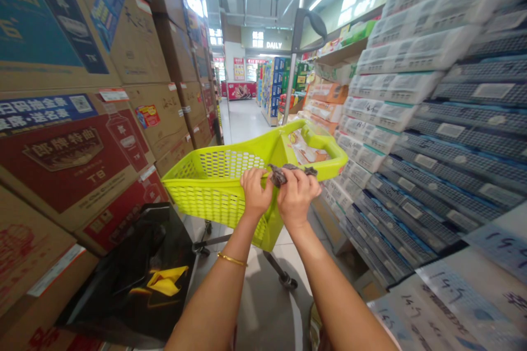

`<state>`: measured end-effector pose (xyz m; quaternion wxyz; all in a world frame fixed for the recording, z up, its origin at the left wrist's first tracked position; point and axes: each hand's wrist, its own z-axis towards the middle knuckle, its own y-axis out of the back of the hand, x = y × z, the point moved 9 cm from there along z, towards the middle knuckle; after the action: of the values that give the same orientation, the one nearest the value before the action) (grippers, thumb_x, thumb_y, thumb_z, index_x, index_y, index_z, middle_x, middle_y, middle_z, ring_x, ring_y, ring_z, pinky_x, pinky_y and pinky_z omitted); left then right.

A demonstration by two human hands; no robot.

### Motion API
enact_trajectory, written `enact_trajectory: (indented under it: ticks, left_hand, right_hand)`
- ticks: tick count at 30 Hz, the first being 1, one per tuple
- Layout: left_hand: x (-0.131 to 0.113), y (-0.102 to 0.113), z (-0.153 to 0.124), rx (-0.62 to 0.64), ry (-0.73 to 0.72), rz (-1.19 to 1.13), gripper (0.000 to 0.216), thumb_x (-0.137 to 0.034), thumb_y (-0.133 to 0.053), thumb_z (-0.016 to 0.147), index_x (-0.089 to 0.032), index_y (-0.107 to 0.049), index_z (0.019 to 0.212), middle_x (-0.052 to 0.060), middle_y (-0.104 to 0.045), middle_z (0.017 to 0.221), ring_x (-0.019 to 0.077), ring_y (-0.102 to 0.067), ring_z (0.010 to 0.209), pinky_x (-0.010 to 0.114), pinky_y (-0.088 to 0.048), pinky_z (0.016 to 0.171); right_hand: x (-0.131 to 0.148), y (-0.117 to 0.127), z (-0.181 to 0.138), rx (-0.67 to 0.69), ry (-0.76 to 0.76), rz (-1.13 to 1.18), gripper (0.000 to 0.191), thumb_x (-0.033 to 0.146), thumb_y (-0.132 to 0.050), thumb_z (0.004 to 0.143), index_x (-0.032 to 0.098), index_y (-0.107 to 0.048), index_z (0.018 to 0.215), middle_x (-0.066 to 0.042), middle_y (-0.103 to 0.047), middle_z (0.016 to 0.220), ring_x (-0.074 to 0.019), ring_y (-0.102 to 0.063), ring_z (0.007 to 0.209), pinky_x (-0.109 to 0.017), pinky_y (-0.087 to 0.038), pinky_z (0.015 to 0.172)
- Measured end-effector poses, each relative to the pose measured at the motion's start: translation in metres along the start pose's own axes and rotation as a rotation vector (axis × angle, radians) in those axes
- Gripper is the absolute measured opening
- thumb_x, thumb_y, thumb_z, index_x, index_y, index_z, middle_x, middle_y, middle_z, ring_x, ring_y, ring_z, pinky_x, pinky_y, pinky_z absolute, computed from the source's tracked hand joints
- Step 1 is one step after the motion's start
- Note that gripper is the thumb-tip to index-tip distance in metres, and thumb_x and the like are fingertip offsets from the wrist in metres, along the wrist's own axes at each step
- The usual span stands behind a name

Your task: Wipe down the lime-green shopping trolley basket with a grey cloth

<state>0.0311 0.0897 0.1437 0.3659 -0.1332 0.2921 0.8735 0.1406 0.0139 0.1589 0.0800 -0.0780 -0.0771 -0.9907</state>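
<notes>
A lime-green plastic shopping cart point(214, 197) stands sideways in front of me in the aisle. My left hand point(257, 193) is closed over its near rim, fingers curled across the edge. Close beside it, my right hand point(297, 196) presses a crumpled grey-brown cloth point(278, 176) against the same rim. Part of the cloth sticks out between the two hands and past the right fingers. In the cart's raised seat part lies a printed panel or packet point(305, 149), too blurred to name.
Stacked cardboard cartons point(74, 153) wall the left side. Below them sits a black box point(123, 279) with a yellow cloth point(168, 281) on it. Packaged goods point(382, 98) are piled high on the right. A metal pole with a grey handle point(308, 30) rises behind the cart.
</notes>
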Motion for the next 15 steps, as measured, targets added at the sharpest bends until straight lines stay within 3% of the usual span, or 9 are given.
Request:
enact_trajectory:
  ticks: [4, 8, 15]
  left_hand:
    - [0.003, 0.002, -0.001, -0.026, -0.017, -0.007, 0.015, -0.028, -0.042, 0.083, -0.018, -0.052, 0.076, 0.006, -0.057, 0.08, 0.0204, -0.05, 0.081, 0.033, -0.036, 0.076]
    - [0.003, 0.005, 0.0, -0.01, -0.029, -0.064, 0.018, -0.031, -0.043, 0.083, -0.018, -0.054, 0.078, 0.005, -0.058, 0.081, 0.0203, -0.051, 0.082, 0.033, -0.036, 0.076]
    - [0.004, 0.012, 0.002, 0.009, -0.007, -0.156, 0.026, -0.041, -0.044, 0.085, -0.02, -0.054, 0.074, 0.003, -0.06, 0.079, 0.0185, -0.052, 0.081, 0.032, -0.034, 0.077]
  right_hand:
    - [0.021, -0.005, -0.011, 0.018, 0.129, -0.04, 0.023, 0.021, -0.047, 0.085, 0.023, -0.065, 0.1, -0.008, -0.061, 0.094, -0.0202, -0.04, 0.096, -0.036, -0.029, 0.085]
    - [0.016, 0.002, -0.001, 0.011, 0.194, -0.046, 0.023, 0.02, -0.048, 0.084, 0.022, -0.064, 0.1, -0.007, -0.062, 0.093, -0.0192, -0.041, 0.096, -0.035, -0.028, 0.085]
    - [-0.02, 0.032, 0.03, -0.096, -0.033, -0.088, 0.025, 0.018, -0.044, 0.083, 0.019, -0.064, 0.099, -0.01, -0.059, 0.098, -0.0214, -0.041, 0.097, -0.038, -0.031, 0.085]
